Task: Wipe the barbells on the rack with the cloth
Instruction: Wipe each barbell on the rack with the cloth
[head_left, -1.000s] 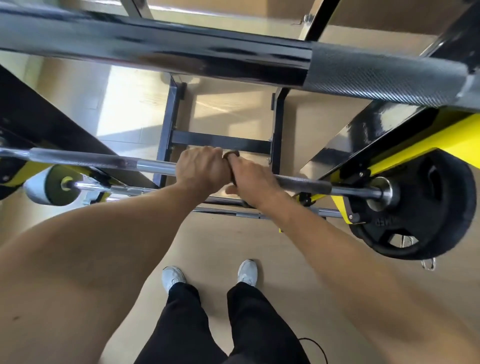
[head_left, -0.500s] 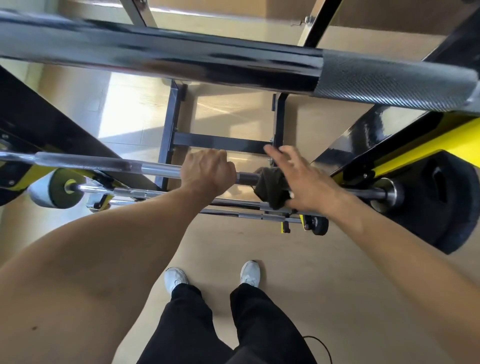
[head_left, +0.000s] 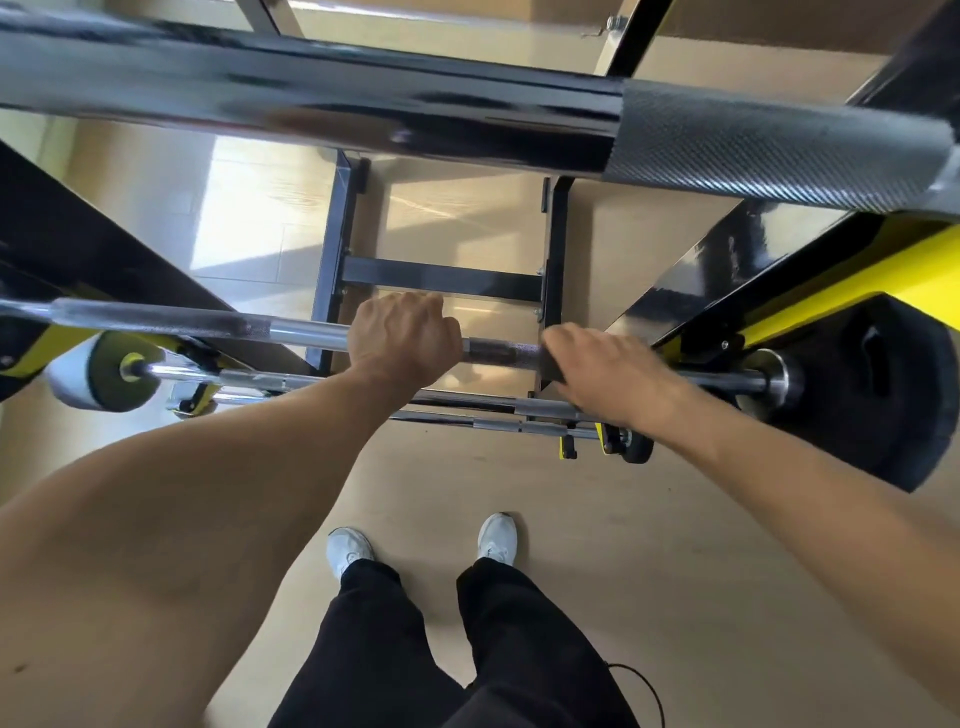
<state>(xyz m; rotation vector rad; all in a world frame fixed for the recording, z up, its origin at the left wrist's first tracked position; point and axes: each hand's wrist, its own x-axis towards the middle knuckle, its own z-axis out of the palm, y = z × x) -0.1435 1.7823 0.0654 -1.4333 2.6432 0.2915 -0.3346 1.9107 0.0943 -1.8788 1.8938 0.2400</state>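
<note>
The left hand (head_left: 402, 335) is curled tightly around the barbell (head_left: 291, 328), gripping its shaft just left of a dark knurled section. Right of that section, the right hand (head_left: 608, 371) lies over the same barbell with fingers bent down across a dark cloth (head_left: 549, 366), pressing it onto the shaft; only an edge of the cloth shows under the palm. The barbell rests across the black and yellow rack (head_left: 810, 291), its right end carrying a black weight plate (head_left: 883, 384). Above the barbell, a thicker black bar (head_left: 363, 109) crosses the view. Below the barbell, thinner chrome bars (head_left: 467, 402) lie on lower pegs, over the person's white shoes (head_left: 349, 548).
</note>
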